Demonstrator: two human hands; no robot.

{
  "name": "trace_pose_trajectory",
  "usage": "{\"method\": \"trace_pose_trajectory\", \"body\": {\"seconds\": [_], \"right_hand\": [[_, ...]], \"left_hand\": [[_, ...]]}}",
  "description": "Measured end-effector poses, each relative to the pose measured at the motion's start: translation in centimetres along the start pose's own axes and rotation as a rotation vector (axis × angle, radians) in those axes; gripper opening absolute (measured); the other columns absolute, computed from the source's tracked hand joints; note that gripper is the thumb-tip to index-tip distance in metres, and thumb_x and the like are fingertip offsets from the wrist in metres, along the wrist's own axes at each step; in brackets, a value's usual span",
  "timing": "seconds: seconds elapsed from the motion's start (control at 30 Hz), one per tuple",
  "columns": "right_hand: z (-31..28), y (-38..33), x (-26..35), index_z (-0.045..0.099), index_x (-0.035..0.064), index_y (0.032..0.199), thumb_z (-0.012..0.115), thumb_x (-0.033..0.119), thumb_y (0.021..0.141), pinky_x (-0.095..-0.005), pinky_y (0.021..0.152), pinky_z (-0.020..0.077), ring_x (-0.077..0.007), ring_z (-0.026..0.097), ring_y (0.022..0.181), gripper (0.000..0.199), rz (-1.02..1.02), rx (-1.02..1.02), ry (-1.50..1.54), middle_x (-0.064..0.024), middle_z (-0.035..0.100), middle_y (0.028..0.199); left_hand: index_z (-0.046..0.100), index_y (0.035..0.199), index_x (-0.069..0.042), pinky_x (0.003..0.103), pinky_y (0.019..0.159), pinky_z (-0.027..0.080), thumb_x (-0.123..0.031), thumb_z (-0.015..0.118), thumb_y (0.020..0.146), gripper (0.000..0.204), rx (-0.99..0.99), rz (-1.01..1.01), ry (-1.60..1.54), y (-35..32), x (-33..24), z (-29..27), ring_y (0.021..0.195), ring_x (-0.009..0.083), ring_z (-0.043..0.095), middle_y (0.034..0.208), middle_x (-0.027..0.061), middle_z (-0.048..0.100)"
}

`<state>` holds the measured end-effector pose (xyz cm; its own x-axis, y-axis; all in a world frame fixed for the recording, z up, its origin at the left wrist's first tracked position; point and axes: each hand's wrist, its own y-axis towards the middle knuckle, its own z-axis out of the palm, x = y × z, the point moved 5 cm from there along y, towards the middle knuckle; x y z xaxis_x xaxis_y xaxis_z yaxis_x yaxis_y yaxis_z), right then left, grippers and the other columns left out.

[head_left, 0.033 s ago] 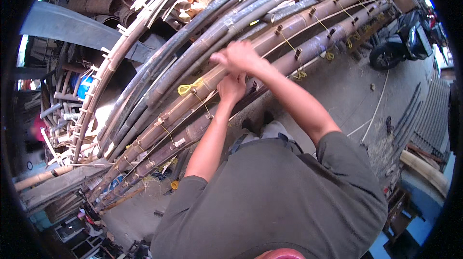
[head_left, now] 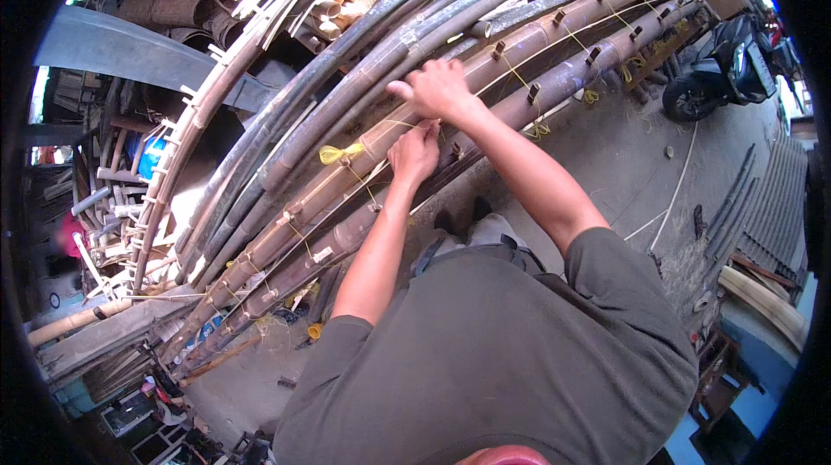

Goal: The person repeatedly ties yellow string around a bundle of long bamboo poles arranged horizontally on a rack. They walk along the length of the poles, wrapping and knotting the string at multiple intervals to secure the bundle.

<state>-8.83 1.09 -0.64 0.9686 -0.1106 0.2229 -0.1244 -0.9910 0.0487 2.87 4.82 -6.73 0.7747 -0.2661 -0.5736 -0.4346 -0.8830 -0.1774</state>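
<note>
Outdoor work yard with a bare concrete floor [head_left: 623, 162], cluttered on the person's left with stacked pipes and offcuts; a parked scooter [head_left: 727, 67] stands at the upper right. Across the view runs a row of long bamboo poles [head_left: 381, 75] laid side by side, the nearest ones fitted with short dark pegs [head_left: 533, 93] and laced with yellow string [head_left: 554, 32].

The right hand [head_left: 441, 88] lies curled on top of a brown pole [head_left: 346, 179], knuckles up, fingers closed; whether it pinches the string cannot be told. The left hand [head_left: 415, 153] sits just below it against the same pole, fingers bent at a peg, apparently closed on the string, though the contact itself is hidden. A yellow knot [head_left: 333, 153] with loose ends sits on the pole just left of the hands, with a strand running from it toward them.

Assessment: the lashing step is in hand, at the middle of the frame; ties farther right look finished. The next move, in my judgement, calls for tension held by one hand while the other loops the string around the peg and draws it snug, without letting the strand slip off the round surface.
</note>
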Motion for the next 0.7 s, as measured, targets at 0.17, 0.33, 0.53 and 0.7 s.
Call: {"method": "trace_pose_trajectory", "body": {"seconds": [0.17,0.33,0.53,0.7], "right_hand": [[1.8,1.5,-0.4,0.064,0.0017,0.080,0.052,0.046,0.098,-0.0275,0.072,0.0435,-0.0104,0.052,0.071,0.049,0.001,0.408,1.506,-0.0021,0.058,0.075],[-1.3,-13.7,0.5,0.058,-0.0026,0.074,0.054,0.025,0.093,-0.0403,0.062,0.0478,-0.0235,0.060,0.060,0.034,-0.559,0.687,0.864,-0.0225,0.060,0.069],[6.4,-16.2,1.1,0.061,-0.0006,0.064,0.051,0.034,0.093,-0.0505,0.061,0.0472,-0.0429,0.060,0.062,0.046,-0.231,0.444,0.887,-0.0250,0.057,0.063],[7.5,-17.2,0.8,0.065,0.0031,0.059,0.054,0.032,0.085,-0.0496,0.067,0.0518,-0.0413,0.062,0.060,0.040,-0.376,0.172,0.541,-0.0216,0.059,0.059]], "left_hand": [[0.065,0.113,-0.020,0.052,0.083,0.048,-0.041,0.046,0.096,0.033,-0.057,0.042,-0.060,0.4,1.1,0.8,0.095,0.0416,0.064,0.097,0.0193,0.068],[0.066,0.106,-0.021,0.048,0.077,0.050,-0.043,0.050,0.095,0.030,-0.103,0.012,-0.026,0.3,0.7,0.5,0.090,0.0399,0.065,0.094,0.0161,0.069],[0.067,0.100,0.002,0.027,0.062,0.050,-0.012,0.053,0.098,0.019,-0.155,0.216,-0.552,4.2,-3.0,-2.9,0.069,0.0101,0.061,0.075,0.0035,0.065],[0.069,0.101,-0.007,0.043,0.073,0.051,-0.025,0.048,0.098,0.027,-0.400,0.153,-0.086,13.4,3.0,-3.5,0.085,0.0324,0.067,0.091,0.0171,0.070]]}}
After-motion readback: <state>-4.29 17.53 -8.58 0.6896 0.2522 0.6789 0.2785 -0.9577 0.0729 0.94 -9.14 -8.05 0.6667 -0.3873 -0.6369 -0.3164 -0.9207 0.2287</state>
